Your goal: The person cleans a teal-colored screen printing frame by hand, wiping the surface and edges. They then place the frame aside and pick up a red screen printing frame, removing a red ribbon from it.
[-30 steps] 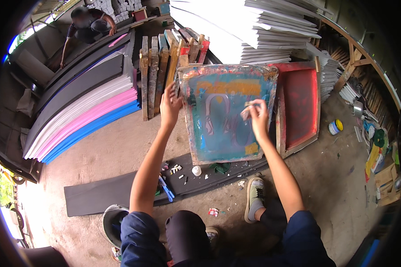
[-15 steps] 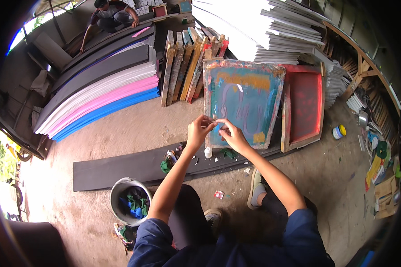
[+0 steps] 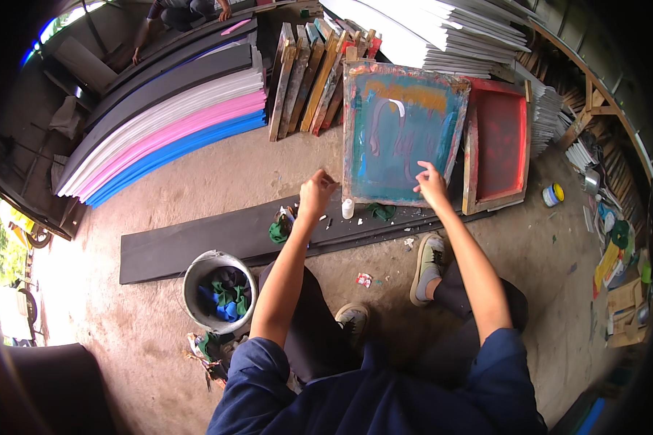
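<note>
The head view showed the left grip closed at the fingertips, anything pinched there too small to tell, and the right grip with thumb and index finger parted. The teal screen stood propped just beyond the right grip; whether they touched was unclear. A careless push there might have tipped the screen, since it seemed merely leaned. The white bottle, to the right of the left grip, stood by the screen's lower edge and could have been toppled by a slip of either. The bucket, left of the left grip, held blue and green rags. The yellow-and-blue tub was well right of the right grip, its contents hidden.
</note>
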`<action>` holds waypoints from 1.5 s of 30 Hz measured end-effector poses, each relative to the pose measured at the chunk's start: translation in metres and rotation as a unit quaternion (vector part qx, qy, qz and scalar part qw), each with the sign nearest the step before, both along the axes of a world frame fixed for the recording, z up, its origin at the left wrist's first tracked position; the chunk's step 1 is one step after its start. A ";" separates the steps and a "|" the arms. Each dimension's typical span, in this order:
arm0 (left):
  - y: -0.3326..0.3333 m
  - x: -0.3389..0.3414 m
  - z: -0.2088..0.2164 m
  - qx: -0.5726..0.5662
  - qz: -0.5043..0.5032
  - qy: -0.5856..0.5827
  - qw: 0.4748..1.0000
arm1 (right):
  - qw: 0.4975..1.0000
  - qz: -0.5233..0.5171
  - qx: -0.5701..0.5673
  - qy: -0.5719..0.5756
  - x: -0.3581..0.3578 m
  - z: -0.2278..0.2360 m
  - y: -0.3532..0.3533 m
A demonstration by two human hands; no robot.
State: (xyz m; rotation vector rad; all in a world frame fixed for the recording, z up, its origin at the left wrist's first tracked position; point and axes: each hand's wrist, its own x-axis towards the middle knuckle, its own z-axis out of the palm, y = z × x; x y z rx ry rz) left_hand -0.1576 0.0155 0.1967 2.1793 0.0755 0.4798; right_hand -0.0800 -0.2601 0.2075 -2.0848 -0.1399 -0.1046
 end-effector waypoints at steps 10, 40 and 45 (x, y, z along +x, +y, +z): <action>0.048 0.018 -0.055 0.137 0.078 0.002 0.987 | 0.959 0.186 -0.216 -0.004 0.015 0.016 0.010; 0.067 0.018 -0.199 0.184 0.075 0.199 0.960 | 0.927 0.364 -0.074 0.053 0.080 -0.089 0.123; 0.065 0.022 -0.195 0.103 0.104 0.136 0.980 | 0.930 0.351 -0.079 0.071 0.081 -0.075 0.117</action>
